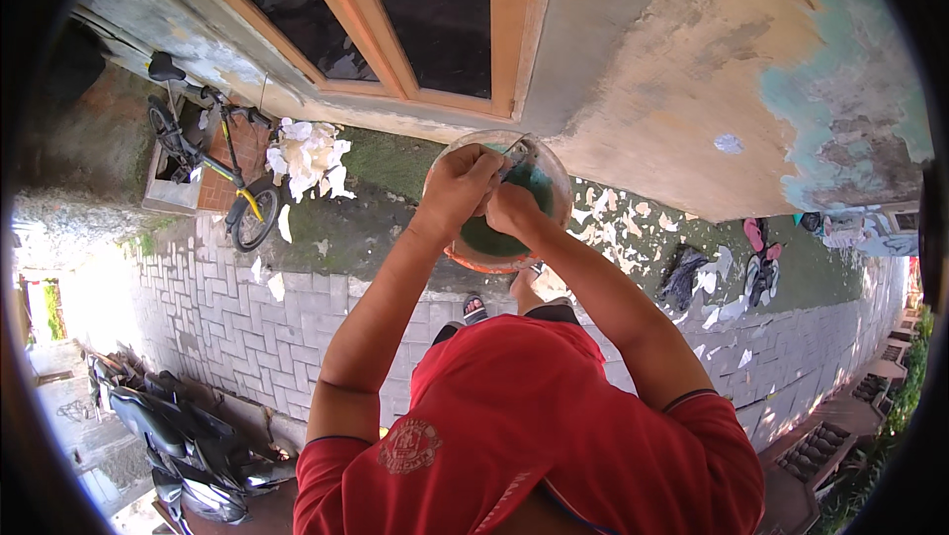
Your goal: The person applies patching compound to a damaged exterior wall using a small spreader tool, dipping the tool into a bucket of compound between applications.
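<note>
A round bucket (561, 201) with a pale, smeared wall and an orange lower edge is in front of me, below the window. Dark green-blue liquid (484, 238) shows inside it. My left hand (461, 184) is closed over the bucket's left side, its fingers pinched together. Close against it, my right hand (514, 209) is a fist over the middle of the bucket. A thin grey piece, perhaps wire or a blade edge, shows beyond the fingers near the far rim. What either hand holds is hidden by the fingers.
A wall with peeling paint (682, 90) and a wooden-framed window (504, 31) rise ahead. Paint flakes (613, 233) litter the mossy ground, with a pile of peeled scraps (308, 154) at left. A bicycle (232, 164) leans nearby; a motorcycle (188, 436) stands lower left. Sandals (761, 268) lie right.
</note>
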A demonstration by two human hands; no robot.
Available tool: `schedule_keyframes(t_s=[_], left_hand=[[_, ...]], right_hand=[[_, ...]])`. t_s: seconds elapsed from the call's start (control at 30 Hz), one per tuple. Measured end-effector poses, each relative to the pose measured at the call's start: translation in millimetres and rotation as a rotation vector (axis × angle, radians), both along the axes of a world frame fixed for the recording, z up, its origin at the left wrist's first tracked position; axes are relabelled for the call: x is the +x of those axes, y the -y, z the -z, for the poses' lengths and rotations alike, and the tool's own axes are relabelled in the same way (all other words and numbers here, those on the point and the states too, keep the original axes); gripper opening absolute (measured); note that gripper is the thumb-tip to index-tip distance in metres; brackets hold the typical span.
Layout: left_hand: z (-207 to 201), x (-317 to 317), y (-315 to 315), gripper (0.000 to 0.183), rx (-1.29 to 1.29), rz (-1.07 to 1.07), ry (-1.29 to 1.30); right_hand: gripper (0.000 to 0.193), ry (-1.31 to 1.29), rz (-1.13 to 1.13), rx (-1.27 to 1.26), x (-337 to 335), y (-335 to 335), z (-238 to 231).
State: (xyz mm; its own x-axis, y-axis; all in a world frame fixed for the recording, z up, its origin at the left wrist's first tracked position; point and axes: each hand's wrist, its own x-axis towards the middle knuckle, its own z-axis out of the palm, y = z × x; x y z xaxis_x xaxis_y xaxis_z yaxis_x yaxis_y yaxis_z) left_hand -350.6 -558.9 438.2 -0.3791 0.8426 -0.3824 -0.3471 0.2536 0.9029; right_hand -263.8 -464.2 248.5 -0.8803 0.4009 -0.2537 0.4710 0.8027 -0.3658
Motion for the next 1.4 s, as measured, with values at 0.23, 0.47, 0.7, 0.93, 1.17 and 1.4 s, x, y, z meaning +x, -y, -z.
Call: schedule_keyframes(t_s=[0.23,0.47,0.7,0.93,1.17,1.4], left_hand=[[-14.6,-7.3,-45.0,0.026,-0.011,-0.042,0.019],[-22.7,-13.3,-87.1,0.028,-0.011,-0.007,-0.139],[8.5,-32.0,-113.0,0.028,-0.008,0.001,-0.243],[20.2,-48.1,-133.7,0.025,0.018,0.11,-0.176],[14.6,-59.6,-144.2,0.023,0.007,0.203,-0.133],[8.7,-67.0,-150.2,0.024,-0.015,0.253,-0.113]], right_hand=[[0.021,-0.01,-0.041,0.166,0.1,-48.8,-68.8],[0.017,-0.255,-0.245,0.185,-0.3,-93.3,-41.1],[0.016,-0.015,-0.348,0.154,-8.8,-115.1,-50.6],[0.015,0.077,-0.283,0.007,-14.6,-120.7,-19.1],[0.027,0.038,-0.249,0.003,-29.0,-121.6,-4.6],[0.029,-0.046,-0.163,-0.02,-42.3,-121.2,-3.0]])
